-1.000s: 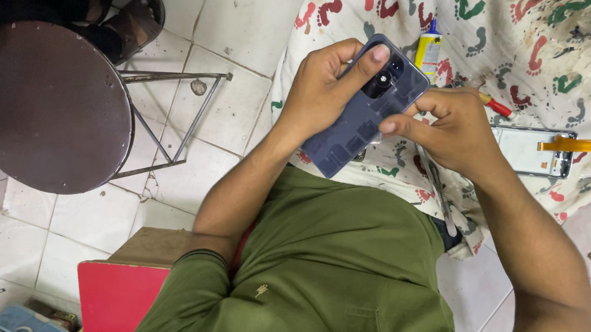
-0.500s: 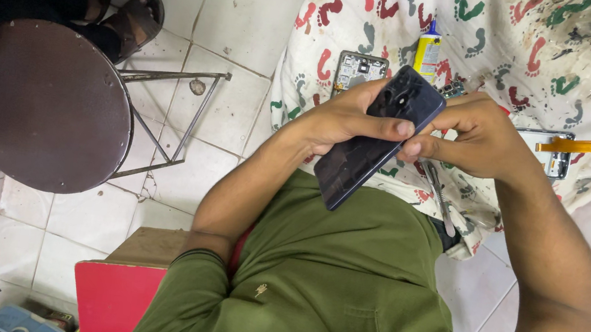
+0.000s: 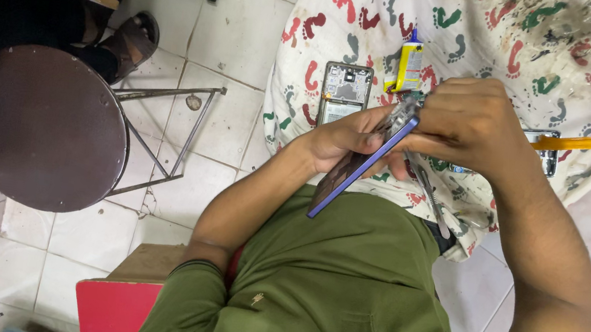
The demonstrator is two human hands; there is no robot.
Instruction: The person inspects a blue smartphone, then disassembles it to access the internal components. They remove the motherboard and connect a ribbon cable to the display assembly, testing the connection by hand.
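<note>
You are at a small phone-repair workshop: a stained, footprint-patterned cloth (image 3: pixel 525 36) covers the table, an opened phone (image 3: pixel 344 92) and glue tube (image 3: pixel 409 65) lying on it, a round stool (image 3: pixel 42 126) beside it on tiled floor (image 3: pixel 244 37).

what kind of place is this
Probably a small phone repair spot. The hands hold a phone edge-on over a stained cloth, an opened phone body and a glue tube lie on it, and a round stool stands on the tiled floor.
</note>
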